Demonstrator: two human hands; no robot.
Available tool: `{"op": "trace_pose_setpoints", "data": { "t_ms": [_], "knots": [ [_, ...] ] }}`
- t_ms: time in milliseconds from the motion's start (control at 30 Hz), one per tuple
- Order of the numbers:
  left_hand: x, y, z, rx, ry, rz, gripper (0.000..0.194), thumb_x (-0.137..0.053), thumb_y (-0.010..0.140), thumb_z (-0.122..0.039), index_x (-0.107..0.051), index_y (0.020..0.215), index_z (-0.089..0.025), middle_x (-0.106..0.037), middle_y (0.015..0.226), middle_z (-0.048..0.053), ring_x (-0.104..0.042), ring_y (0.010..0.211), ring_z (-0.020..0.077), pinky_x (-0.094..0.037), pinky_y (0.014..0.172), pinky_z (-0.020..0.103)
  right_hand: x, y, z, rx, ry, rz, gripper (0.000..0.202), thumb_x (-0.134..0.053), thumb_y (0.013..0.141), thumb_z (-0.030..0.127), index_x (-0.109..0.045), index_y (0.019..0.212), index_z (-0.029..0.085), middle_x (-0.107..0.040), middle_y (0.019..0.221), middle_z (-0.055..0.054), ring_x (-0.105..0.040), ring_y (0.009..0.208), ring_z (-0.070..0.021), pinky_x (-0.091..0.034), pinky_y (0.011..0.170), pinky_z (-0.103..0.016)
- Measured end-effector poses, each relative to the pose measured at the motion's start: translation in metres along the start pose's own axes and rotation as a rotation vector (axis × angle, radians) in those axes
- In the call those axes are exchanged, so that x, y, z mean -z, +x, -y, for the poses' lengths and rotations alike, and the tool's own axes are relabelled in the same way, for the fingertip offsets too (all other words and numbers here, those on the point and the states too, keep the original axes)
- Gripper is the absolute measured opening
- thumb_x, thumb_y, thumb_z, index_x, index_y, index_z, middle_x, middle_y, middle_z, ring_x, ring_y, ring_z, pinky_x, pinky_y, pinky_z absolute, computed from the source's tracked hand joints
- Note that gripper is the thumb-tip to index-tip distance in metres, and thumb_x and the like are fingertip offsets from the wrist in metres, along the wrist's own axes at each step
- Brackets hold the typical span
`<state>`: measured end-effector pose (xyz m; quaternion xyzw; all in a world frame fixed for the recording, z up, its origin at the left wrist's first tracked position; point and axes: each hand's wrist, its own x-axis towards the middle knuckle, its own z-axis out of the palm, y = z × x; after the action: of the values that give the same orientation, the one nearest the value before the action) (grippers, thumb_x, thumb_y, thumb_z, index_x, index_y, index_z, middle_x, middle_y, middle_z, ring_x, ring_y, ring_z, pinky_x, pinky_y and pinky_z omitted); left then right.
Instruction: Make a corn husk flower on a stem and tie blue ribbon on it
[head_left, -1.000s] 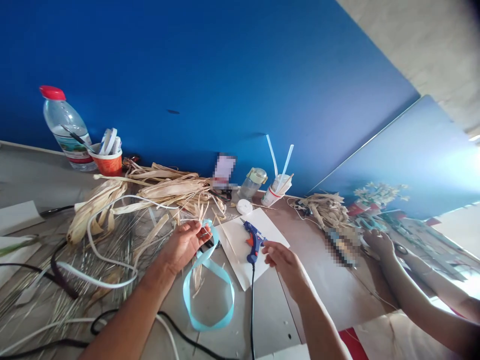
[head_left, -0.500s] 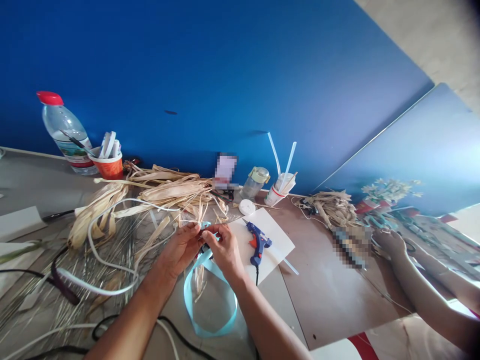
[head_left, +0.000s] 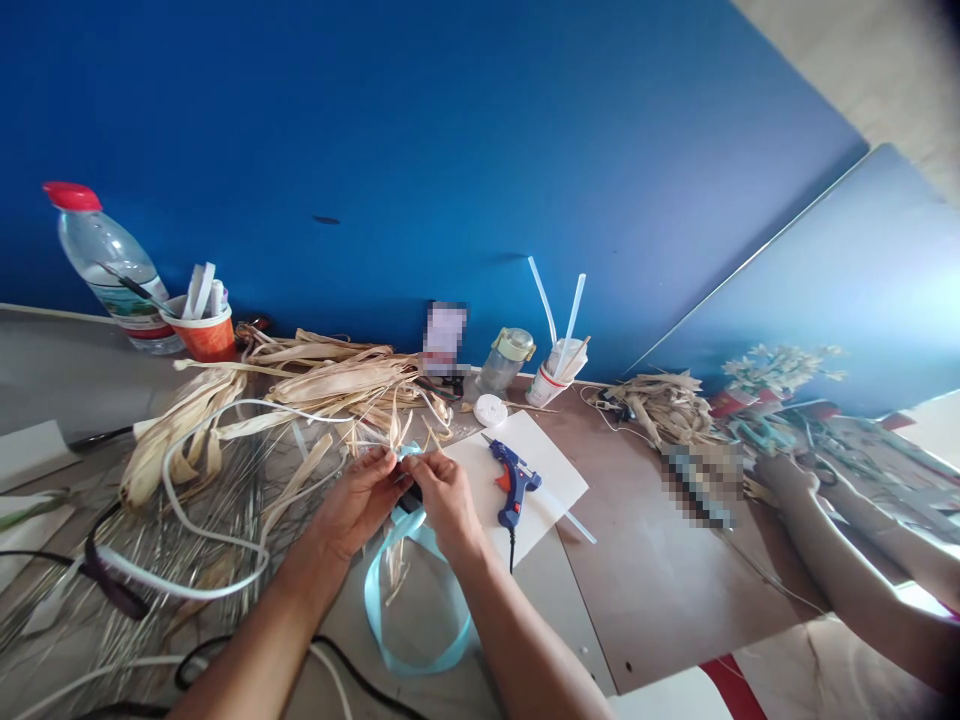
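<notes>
Close together over the table, my left hand [head_left: 365, 500] and my right hand [head_left: 444, 498] are both closed in a pinch on a light blue ribbon [head_left: 421, 664]. A bit of the ribbon shows above the fingertips, and its long loop hangs down below my hands. Strips of dried corn husk [head_left: 395, 430] stick up just beyond the fingers, and more husk dangles inside the loop. The fingers hide exactly where ribbon and husk meet. To the right of my right hand, a blue glue gun [head_left: 516, 484] lies on a white sheet [head_left: 559, 477].
Corn husks [head_left: 337, 380] and thin wires [head_left: 225, 520] cover the left side, with a white cable [head_left: 172, 480] across them. Behind stand a bottle [head_left: 112, 265], a red cup [head_left: 202, 335], a jar [head_left: 504, 362] and a cup of glue sticks [head_left: 551, 385]. Another person's arms [head_left: 832, 560] reach in at right.
My right hand's fingers have drawn in closer to the left fingertips at the ribbon. The whole view has shifted slightly. The glue gun stays on the sheet.
</notes>
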<state>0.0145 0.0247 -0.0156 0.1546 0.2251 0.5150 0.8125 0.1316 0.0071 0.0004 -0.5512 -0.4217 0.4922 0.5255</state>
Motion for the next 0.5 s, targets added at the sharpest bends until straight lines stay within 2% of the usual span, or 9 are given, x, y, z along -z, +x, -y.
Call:
{"op": "trace_pose_setpoints", "data": {
  "t_ms": [133, 233, 333, 500],
  "knots": [
    [-0.002, -0.002, -0.001, 0.029, 0.008, 0.005, 0.011, -0.077, 0.069, -0.017, -0.066, 0.07, -0.016, -0.071, 0.079, 0.004, -0.065, 0.076, 0.0162, -0.052, 0.077, 0.031, 0.02, 0.002, 0.011, 0.086, -0.016, -0.129, 0.025, -0.059, 0.077, 0.041, -0.066, 0.075, 0.017, -0.057, 0.064, 0.001, -0.05, 0.064, -0.0146, -0.038, 0.062, -0.025],
    [-0.004, -0.003, -0.001, 0.04, 0.029, 0.018, 0.01, -0.076, 0.07, -0.017, -0.066, 0.073, -0.018, -0.071, 0.079, 0.004, -0.065, 0.077, 0.017, -0.053, 0.079, 0.033, 0.025, 0.001, 0.021, 0.155, -0.03, 0.008, 0.034, -0.056, 0.081, 0.048, -0.069, 0.089, 0.017, -0.063, 0.078, -0.002, -0.055, 0.078, -0.0183, -0.042, 0.072, -0.027],
    [-0.006, -0.004, 0.0, 0.051, 0.055, 0.044, 0.01, -0.076, 0.07, -0.018, -0.067, 0.075, -0.017, -0.07, 0.075, 0.004, -0.065, 0.074, 0.0163, -0.053, 0.077, 0.032, 0.021, -0.001, 0.027, 0.15, -0.045, 0.173, 0.037, -0.053, 0.084, 0.05, -0.069, 0.088, 0.017, -0.063, 0.08, -0.003, -0.057, 0.082, -0.0193, -0.042, 0.078, -0.029],
    [-0.011, -0.006, 0.002, 0.06, 0.139, 0.09, 0.013, -0.077, 0.07, -0.019, -0.065, 0.069, -0.014, -0.067, 0.067, 0.003, -0.062, 0.065, 0.0128, -0.052, 0.068, 0.026, 0.02, 0.001, 0.03, 0.125, -0.085, 0.227, 0.032, -0.058, 0.08, 0.049, -0.063, 0.074, 0.018, -0.056, 0.066, 0.001, -0.051, 0.064, -0.0139, -0.042, 0.063, -0.025]
  ]
}}
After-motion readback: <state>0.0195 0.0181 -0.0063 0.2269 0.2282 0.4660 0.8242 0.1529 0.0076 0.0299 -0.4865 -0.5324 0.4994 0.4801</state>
